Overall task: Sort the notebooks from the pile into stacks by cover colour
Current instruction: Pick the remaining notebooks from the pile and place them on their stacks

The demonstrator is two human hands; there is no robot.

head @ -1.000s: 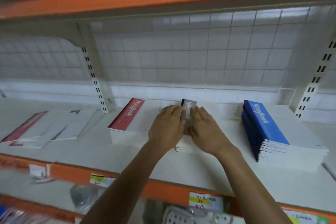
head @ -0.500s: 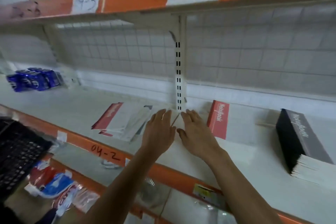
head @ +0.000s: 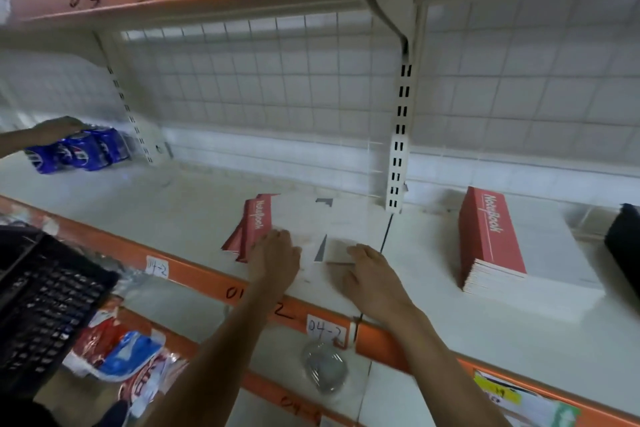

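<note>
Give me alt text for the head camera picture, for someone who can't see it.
A person's left hand and right hand rest flat on a loose pile of notebooks on a white shelf. A neat red stack sits to its right, a dark stack at the frame's edge. Far left, another person's hand touches blue packs.

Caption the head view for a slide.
The left hand and right hand rest flat on the loose notebook pile on the shelf; red stack sits to its right.
</note>
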